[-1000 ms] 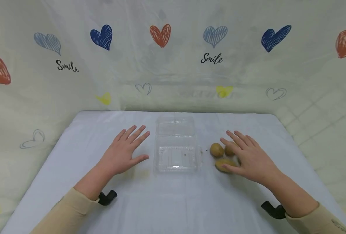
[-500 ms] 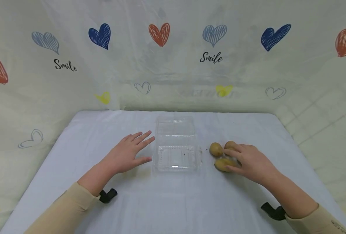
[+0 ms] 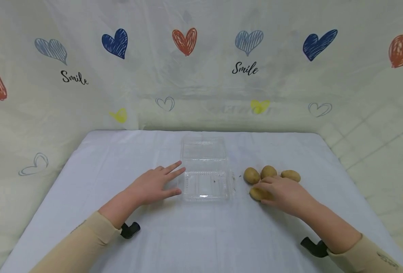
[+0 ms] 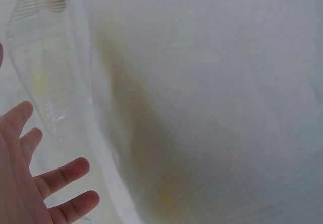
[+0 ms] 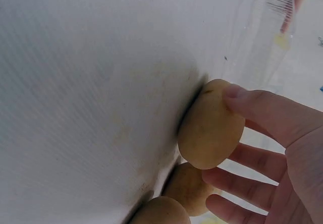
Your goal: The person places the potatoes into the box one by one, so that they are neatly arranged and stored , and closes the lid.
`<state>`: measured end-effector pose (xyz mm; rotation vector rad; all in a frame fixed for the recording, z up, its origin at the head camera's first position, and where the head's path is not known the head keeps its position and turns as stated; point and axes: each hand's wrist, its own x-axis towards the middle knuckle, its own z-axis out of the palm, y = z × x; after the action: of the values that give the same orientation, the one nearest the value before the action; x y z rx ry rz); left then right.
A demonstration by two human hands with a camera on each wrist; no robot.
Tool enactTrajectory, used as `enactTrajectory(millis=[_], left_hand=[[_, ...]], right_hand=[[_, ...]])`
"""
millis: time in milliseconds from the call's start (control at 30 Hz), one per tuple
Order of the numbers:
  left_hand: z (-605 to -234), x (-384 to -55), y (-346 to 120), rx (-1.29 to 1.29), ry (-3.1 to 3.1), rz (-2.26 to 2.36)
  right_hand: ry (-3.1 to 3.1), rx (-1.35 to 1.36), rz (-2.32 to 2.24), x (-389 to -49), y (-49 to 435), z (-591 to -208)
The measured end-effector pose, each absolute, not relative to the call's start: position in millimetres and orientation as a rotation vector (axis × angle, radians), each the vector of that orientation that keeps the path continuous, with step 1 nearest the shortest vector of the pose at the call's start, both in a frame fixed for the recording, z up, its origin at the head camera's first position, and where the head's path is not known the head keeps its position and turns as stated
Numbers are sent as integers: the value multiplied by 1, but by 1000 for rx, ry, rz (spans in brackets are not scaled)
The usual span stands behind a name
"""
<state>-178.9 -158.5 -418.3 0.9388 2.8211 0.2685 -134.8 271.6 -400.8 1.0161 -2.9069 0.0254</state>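
Note:
My right hand [image 3: 285,195] grips an oblong yellow-brown potato [image 3: 258,194] that lies on the white cloth. In the right wrist view the thumb presses on the near side of this potato [image 5: 209,125] while the fingers reach behind it. Just behind stand two rounder potatoes [image 3: 252,176], and another oblong potato [image 3: 291,175] lies beyond the knuckles. A clear plastic clamshell box [image 3: 206,199] lies opened flat at the middle of the table. Beside its left edge is my left hand [image 3: 153,185], fingers spread and holding nothing; whether the fingertips touch the box I cannot tell.
A white cloth covers the table [image 3: 201,239]. Behind it hangs a pale curtain [image 3: 208,83] printed with hearts and words. Small dark crumbs lie between the box and the potatoes.
My right hand has lowered and drawn its fingers in around the front potato, uncovering the ones behind. My left hand has moved right and slightly down, up to the box's edge.

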Motion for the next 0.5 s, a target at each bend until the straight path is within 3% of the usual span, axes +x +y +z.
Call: enactTrajectory(millis=[500], left_hand=[[-418, -178, -156, 949, 2787, 211]], right_hand=[[-2995, 999, 79, -137, 272, -404]])
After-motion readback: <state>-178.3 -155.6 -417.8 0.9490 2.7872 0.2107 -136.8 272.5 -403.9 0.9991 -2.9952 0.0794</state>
